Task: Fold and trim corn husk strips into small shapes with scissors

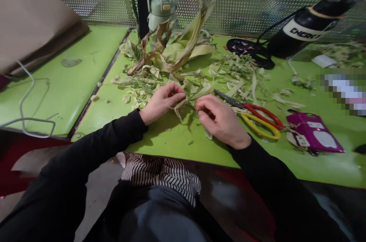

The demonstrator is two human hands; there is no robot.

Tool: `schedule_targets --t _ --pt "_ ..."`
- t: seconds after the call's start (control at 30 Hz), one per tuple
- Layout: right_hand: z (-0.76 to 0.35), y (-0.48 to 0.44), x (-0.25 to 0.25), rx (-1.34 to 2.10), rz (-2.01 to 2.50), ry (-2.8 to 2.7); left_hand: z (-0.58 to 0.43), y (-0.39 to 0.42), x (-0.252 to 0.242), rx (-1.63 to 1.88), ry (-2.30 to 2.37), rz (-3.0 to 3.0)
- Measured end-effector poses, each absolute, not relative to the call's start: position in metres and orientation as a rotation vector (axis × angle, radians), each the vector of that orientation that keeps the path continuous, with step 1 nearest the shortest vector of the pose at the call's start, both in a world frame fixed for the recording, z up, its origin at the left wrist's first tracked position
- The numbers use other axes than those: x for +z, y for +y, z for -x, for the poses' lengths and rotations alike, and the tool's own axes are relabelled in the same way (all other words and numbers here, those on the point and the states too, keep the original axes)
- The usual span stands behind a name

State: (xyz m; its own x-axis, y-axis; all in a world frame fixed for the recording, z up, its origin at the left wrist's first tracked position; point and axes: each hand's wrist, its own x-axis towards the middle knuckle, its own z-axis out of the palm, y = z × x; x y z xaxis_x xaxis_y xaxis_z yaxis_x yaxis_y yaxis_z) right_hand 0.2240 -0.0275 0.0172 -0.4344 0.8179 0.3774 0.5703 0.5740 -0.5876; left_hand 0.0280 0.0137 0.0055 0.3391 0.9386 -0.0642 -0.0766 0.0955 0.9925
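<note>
My left hand (164, 101) is closed in a pinch, thumb against fingertips, on a thin strip of corn husk (177, 113). Facing it, my right hand (219, 120) has its fingers curled in, and what they grip is mostly hidden; pale green shreds show between the two hands. Large, partly dried corn husks (178, 53) lie heaped just beyond. Shredded husk pieces (238, 66) spread around both hands. Scissors (260, 118) with one red and one yellow handle rest beside my right hand, blades pointing toward it.
A pale green bottle (161, 15) stands at the back by a perforated metal screen (108, 0). To the right are a black bottle (303, 30), a black flat object (251, 52) and a purple device (316, 133). Brown paper (37, 21) and a bent wire (23, 101) lie left.
</note>
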Motion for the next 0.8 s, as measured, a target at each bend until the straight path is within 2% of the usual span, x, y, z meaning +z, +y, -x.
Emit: schedule_targets --t 0.1,0.23,0.4,0.57,0.7,0.8 --pt "-0.224 -0.026 0.015 0.811 1.207 -1.860 -0.030 0.012 0.005 0.768 0.854 -1.220" --pt "-0.226 -0.026 0.017 1.201 1.280 -1.533 -0.030 0.008 0.007 0.723 0.842 -1.191" --pt "-0.227 -0.029 0.025 1.189 1.179 -1.613 -0.027 0.007 0.014 0.747 0.854 -1.082" --pt "-0.225 -0.030 0.023 1.346 0.923 -1.546 -0.031 0.005 0.010 0.668 0.795 -1.098" --pt "-0.228 -0.027 0.022 1.197 0.992 -1.509 -0.032 0.003 0.007 0.706 0.755 -1.092" --pt "-0.232 -0.025 0.024 0.787 1.178 -1.813 -0.031 0.003 0.011 0.809 0.788 -1.101"
